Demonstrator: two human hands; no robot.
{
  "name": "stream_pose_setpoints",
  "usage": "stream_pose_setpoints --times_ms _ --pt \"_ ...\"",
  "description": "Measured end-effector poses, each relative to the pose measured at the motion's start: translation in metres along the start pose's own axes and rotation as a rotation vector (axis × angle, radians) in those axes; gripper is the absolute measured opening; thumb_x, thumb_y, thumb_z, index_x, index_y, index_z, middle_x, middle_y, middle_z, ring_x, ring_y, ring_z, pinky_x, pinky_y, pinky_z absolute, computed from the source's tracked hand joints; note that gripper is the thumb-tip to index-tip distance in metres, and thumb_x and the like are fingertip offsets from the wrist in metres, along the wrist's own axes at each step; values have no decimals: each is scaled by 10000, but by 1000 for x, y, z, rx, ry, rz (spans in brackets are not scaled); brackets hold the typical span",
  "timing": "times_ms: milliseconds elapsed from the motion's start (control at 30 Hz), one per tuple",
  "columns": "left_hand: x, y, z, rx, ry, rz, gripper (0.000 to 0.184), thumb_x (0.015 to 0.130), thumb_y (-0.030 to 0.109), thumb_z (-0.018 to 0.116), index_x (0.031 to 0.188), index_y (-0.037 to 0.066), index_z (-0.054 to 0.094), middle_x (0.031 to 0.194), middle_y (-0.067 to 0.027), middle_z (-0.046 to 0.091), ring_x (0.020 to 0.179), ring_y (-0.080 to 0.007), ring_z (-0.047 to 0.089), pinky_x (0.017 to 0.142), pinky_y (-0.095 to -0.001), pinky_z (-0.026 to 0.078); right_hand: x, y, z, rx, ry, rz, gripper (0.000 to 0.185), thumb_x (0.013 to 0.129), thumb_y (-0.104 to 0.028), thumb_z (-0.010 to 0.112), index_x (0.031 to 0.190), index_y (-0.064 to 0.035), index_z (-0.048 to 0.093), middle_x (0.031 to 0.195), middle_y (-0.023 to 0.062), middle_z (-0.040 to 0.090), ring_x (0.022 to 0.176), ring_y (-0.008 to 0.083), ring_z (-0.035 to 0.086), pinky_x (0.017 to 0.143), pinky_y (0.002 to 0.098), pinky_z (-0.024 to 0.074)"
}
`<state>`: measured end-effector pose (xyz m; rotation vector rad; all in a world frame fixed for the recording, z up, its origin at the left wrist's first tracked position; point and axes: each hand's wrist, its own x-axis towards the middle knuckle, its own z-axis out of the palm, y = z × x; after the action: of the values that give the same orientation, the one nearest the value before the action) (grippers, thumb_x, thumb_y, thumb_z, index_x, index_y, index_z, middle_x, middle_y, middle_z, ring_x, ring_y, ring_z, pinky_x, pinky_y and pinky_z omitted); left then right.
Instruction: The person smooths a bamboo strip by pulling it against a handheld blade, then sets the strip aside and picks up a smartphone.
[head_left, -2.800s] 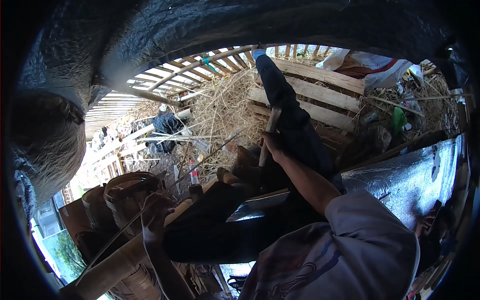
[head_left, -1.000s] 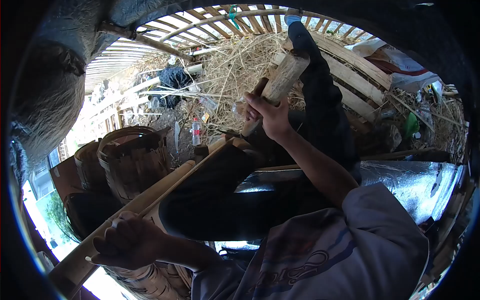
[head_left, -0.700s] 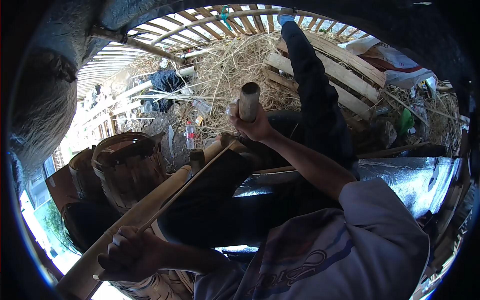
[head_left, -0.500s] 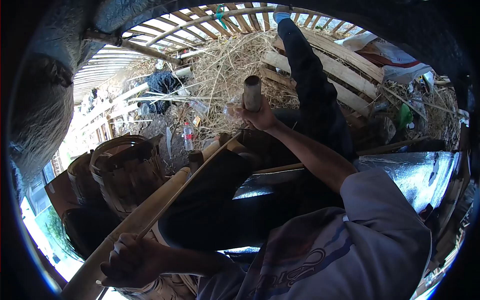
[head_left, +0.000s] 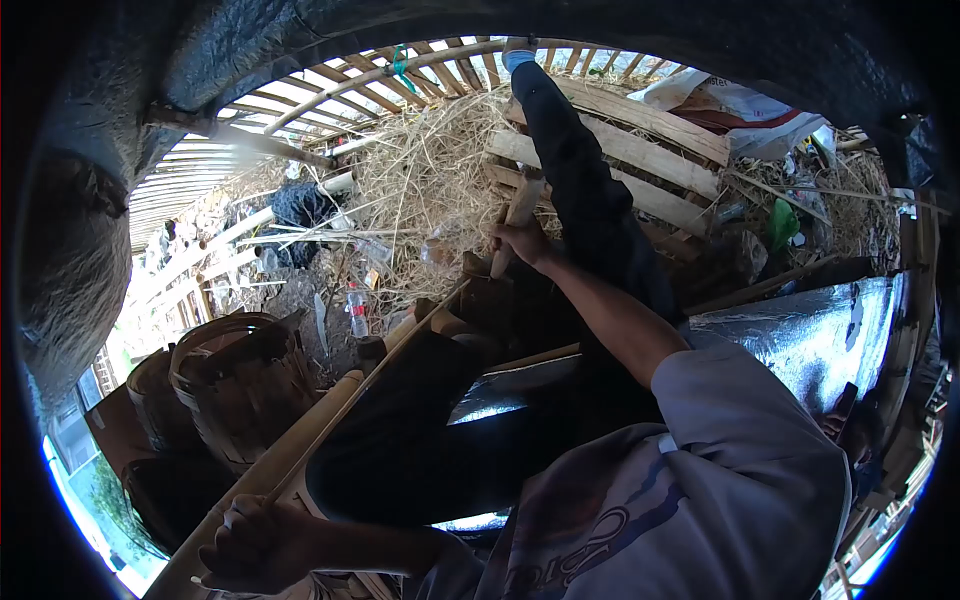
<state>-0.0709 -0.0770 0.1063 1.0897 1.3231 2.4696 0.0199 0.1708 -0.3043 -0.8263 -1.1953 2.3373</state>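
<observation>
My left hand point(head_left: 255, 545), at the lower left, is closed around a long thin bamboo strip point(head_left: 365, 388). The strip slants up and right along a thicker bamboo pole point(head_left: 290, 425), its far end near a dark block. A short, thick wooden club point(head_left: 521, 204) is in the grip of my right hand point(head_left: 524, 245), tilted with its upper end away from me. Its lower end points down by the dark block point(head_left: 488, 293) at the strip's far end. Shadow hides whether club and strip touch.
Two woven baskets point(head_left: 245, 385) stand at the left. Straw point(head_left: 420, 160), a plastic bottle point(head_left: 357, 310) and litter lie ahead. Wooden slats point(head_left: 640, 150) are beside my outstretched leg point(head_left: 580, 150). A shiny foil sheet point(head_left: 800, 325) lies at the right; a slatted bamboo fence point(head_left: 440, 70) curves behind.
My right hand has lowered, and the club has turned from end-on to lengthwise in view. My left hand keeps the strip in its grip. The whole view has shifted slightly.
</observation>
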Motion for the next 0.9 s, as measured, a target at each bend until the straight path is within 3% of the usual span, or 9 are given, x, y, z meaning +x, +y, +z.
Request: stream_pose_setpoints --times_ms 100,167,300,400,467,600,733,833,900 --pt "-3 6 -8 45 40 4 417 960 292 323 561 176 284 466 57 175 396 -66 140 457 -245 237 1 3 -36 -80 290 239 163 805 -152 576 715 -35 507 560 65 537 547 156 570 534 301 455" --pt "-4 7 -11 211 162 81 409 968 336 298 597 164 285 447 66 191 365 -39 132 399 -212 188 5 17 -38 -252 353 218 227 816 -194 559 656 -37 523 537 66 536 516 153 560 519 288 447" --pt "-1 4 -6 164 100 69 403 964 324 317 595 164 290 446 67 193 357 -35 134 389 -207 190 -5 -15 5 -204 168 117 222 796 -176 624 637 -36 554 519 45 540 475 130 547 467 298 432" --pt "-2 3 -1 405 385 159 398 958 306 335 590 165 286 446 68 194 352 -32 136 373 -206 195 -10 -62 40 -388 13 -84 148 748 -130 627 714 0 564 611 55 582 514 124 551 492 301 437" --pt "-4 9 -11 270 187 48 431 961 318 315 557 171 285 477 49 203 415 -76 162 493 -266 263 -8 -94 69 -235 -43 -191 164 769 -142 645 712 -14 559 605 43 569 509 111 536 483 300 426" --pt "1 9 -11 154 66 -16 427 961 335 305 568 167 297 477 49 207 420 -82 166 514 -274 273 -3 -121 110 159 -141 -186 217 788 -174 672 689 -29 545 585 22 542 508 88 506 469 283 402" --pt "2 10 -10 313 158 2 419 959 341 305 580 161 310 476 52 213 419 -86 172 511 -272 274 -9 -59 98 -27 -195 -62 160 779 -119 666 745 -28 539 600 24 540 529 97 525 490 274 421" --pt "2 8 -11 214 90 -20 414 957 339 309 584 160 317 474 53 219 417 -83 182 511 -271 278 -21 49 53 -101 -71 -294 105 819 -50 600 778 -45 504 639 24 538 581 96 542 542 261 448" --pt "3 6 -13 131 44 -30 412 957 336 310 584 161 317 473 53 222 416 -81 188 511 -270 280 -28 53 27 -107 -82 -400 98 815 -34 591 777 -42 501 650 27 539 601 100 550 563 263 456"
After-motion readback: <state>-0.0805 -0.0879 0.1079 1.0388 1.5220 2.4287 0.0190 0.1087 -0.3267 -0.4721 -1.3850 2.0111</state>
